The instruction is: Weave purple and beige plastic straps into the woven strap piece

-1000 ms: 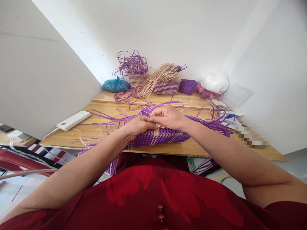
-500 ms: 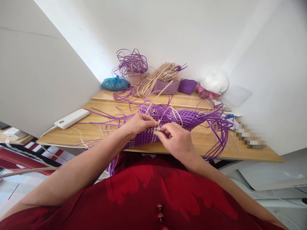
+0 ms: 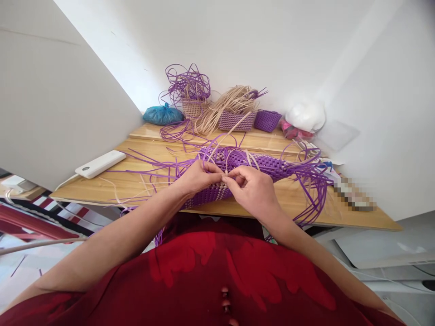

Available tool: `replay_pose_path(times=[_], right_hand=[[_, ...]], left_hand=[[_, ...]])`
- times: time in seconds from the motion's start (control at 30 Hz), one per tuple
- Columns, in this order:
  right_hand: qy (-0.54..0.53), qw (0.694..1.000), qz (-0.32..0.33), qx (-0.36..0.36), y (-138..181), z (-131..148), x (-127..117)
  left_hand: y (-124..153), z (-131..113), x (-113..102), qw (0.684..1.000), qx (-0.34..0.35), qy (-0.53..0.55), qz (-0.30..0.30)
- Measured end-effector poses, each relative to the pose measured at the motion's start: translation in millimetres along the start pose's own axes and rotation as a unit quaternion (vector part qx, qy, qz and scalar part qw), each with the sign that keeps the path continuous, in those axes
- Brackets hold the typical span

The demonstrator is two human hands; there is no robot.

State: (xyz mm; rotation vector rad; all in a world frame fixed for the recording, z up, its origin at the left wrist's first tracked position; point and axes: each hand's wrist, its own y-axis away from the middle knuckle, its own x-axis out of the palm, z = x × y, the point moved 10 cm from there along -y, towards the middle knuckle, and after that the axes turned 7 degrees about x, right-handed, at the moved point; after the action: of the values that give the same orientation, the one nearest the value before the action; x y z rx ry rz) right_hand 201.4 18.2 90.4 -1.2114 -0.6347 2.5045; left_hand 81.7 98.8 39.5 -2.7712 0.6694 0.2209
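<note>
A half-woven purple basket (image 3: pixel 261 164) with a cream band lies on its side at the near edge of the wooden table (image 3: pixel 102 188). Loose purple strips (image 3: pixel 311 185) fan out from both its ends. My left hand (image 3: pixel 197 177) grips the basket's near rim with curled fingers. My right hand (image 3: pixel 253 190) is right beside it, fingertips pinching a thin cream strip (image 3: pixel 234 129) that rises up and away from the weave. The two hands touch at the fingertips.
A white power bank (image 3: pixel 99 164) with a cable lies at the table's left. Along the back wall stand a tan basket with purple strips (image 3: pixel 192 97), two purple baskets (image 3: pixel 249 120) with cream strips, a blue bag (image 3: pixel 162 115) and a white bag (image 3: pixel 306 115).
My right hand left the top of the basket, came down to its near side, then moved up against my left hand, pulling the cream strip. The basket tilted up a little.
</note>
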Motion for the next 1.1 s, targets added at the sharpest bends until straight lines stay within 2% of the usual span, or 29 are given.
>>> replay_pose_path(times=[0.1,0.27,0.33,0.5,0.63,0.87,0.97,1.1], right_hand=[[0.009,1.0,0.008,0.016,-10.9,-0.9,5.6],[-0.053,0.993,0.047,0.098,-23.2,-19.9,18.7],[-0.064,0.991,0.046,0.107,-22.7,-23.3,18.9],[-0.064,0.997,0.023,0.043,-1.1,-13.9,9.0],[-0.091,0.995,-0.005,0.051,15.9,-21.8,9.0],[-0.145,0.985,-0.092,0.009,14.0,-23.7,10.4],[-0.165,0.983,-0.076,-0.015,15.5,-24.0,10.3],[-0.221,0.975,0.009,-0.025,22.4,-29.4,16.5]], left_hand=[[0.6,-3.2,2.0,0.999,0.026,-0.029,0.017],[3.2,-14.6,3.2,0.988,0.092,-0.118,0.043],[3.9,-15.8,3.5,0.984,0.099,-0.142,0.052],[2.4,-15.1,0.2,0.986,0.087,-0.131,0.048],[-1.7,-15.2,-8.0,0.994,0.072,-0.083,0.012],[-1.8,-13.5,-7.2,0.996,0.059,-0.063,-0.001],[-1.1,-11.1,-11.6,0.996,0.055,-0.069,-0.009],[-1.3,-6.1,-18.1,0.995,0.048,-0.083,-0.011]])
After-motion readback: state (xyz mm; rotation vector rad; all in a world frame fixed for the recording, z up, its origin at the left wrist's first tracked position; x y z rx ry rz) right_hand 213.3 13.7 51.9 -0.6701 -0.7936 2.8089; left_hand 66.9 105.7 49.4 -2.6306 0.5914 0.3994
